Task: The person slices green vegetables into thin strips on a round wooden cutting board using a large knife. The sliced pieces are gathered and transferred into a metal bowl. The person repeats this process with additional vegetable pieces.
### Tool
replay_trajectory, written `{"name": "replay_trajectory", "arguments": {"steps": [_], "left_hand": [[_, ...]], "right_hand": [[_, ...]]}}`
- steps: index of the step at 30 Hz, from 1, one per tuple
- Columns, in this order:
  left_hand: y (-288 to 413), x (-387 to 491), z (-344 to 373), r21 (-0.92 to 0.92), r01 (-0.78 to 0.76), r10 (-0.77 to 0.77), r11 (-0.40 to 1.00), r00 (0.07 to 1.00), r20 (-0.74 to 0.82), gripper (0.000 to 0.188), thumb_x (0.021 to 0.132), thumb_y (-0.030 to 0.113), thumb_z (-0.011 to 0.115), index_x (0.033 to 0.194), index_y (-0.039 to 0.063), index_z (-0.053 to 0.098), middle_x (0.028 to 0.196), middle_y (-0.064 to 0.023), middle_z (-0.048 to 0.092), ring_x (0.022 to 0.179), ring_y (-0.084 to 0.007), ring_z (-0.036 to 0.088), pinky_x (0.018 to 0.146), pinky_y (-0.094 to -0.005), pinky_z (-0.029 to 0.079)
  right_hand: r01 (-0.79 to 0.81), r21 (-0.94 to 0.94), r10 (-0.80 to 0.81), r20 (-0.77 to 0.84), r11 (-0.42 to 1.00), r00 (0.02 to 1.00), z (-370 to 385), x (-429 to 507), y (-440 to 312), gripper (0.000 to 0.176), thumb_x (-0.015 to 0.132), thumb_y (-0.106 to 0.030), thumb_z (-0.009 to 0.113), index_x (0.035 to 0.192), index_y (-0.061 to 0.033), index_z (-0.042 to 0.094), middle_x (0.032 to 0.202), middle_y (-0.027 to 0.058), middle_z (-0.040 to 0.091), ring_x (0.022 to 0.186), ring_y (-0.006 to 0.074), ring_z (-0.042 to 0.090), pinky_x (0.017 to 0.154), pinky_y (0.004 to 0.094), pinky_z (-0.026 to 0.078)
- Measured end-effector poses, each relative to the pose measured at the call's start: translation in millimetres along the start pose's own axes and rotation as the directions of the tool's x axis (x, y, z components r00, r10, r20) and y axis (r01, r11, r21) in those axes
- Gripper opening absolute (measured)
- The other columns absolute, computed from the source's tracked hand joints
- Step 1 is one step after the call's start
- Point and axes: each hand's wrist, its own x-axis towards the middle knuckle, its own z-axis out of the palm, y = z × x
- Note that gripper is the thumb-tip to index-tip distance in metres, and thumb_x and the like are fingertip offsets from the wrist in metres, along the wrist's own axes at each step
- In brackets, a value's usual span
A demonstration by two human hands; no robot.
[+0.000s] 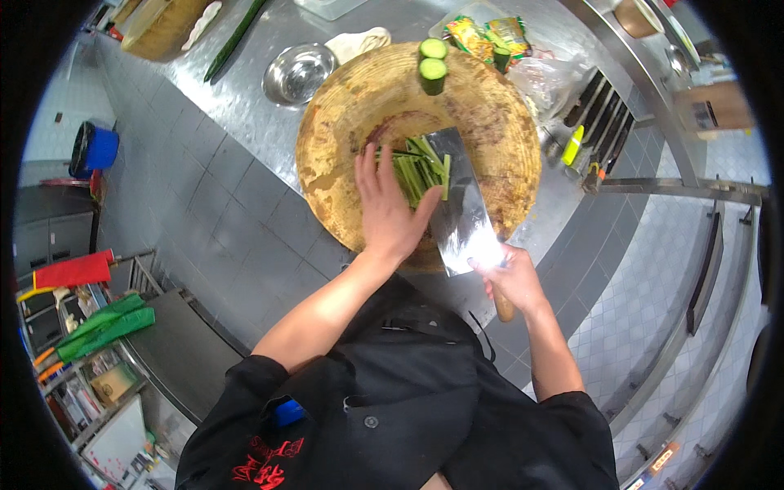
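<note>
A round wooden chopping block stands before me, its top stained and worn. Green cucumber strips lie in a pile at its middle, some of them resting over the blade edge. My left hand is spread along the pile's left side, its thumb reaching towards the blade. The palm hides part of the strips. In my right hand is the wooden handle of a Chinese cleaver. The broad blade lies flat or nearly flat on the block, right of the strips. Two cut cucumber pieces stand upright at the block's far edge.
A steel bowl and a white cloth sit behind the block on the steel counter. A whole cucumber lies further left. At right are seasoning packets, a plastic bag and several dark-bladed knives.
</note>
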Motion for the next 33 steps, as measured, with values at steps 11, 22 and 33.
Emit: {"name": "replay_trajectory", "arguments": {"steps": [11, 22, 33], "left_hand": [[4.0, 7.1, 0.6, -0.073, -0.042, 0.035, 0.996, 0.995, -0.095, 0.051, 0.091, 0.035, 0.084, 0.135, 0.013, 0.071, 0.159, -0.0213, 0.048, 0.151, -0.0515, 0.034, 0.122, -0.0586, 0.036], [-82.0, 141.7, -59.0, -0.066, -0.150, 0.139, 0.987, 0.980, -0.145, 0.037, 0.096, 0.026, 0.076, 0.126, 0.007, 0.069, 0.154, -0.0225, 0.053, 0.146, -0.0485, 0.043, 0.122, -0.0557, 0.037], [-269.3, 313.2, -18.6, -0.011, -0.107, 0.106, 0.994, 0.951, 0.290, 0.039, 0.093, 0.028, 0.073, 0.129, 0.015, 0.071, 0.146, -0.0185, 0.060, 0.138, -0.0436, 0.051, 0.119, -0.0514, 0.042]], "right_hand": [[0.005, 0.074, -0.007, 0.024, 0.997, 1.000, 64.1, -17.5, 11.9, 0.020, 0.095, -0.016, 0.086, 0.094, -0.0033, 0.071, 0.074, -0.0016, 0.067, 0.056, 0.0068, 0.060, 0.050, 0.0262, 0.050], [0.141, 0.119, -0.152, 0.091, 0.983, 0.984, 151.2, 51.2, -111.2, 0.018, 0.097, -0.015, 0.081, 0.097, -0.0022, 0.069, 0.074, -0.0003, 0.066, 0.056, 0.0085, 0.062, 0.051, 0.0271, 0.052], [-0.015, 0.081, 0.018, -0.039, 0.997, 0.999, 198.1, 73.1, -197.7, 0.022, 0.096, -0.017, 0.082, 0.104, 0.0005, 0.072, 0.075, 0.0007, 0.068, 0.055, 0.0083, 0.061, 0.051, 0.0269, 0.049]]}}
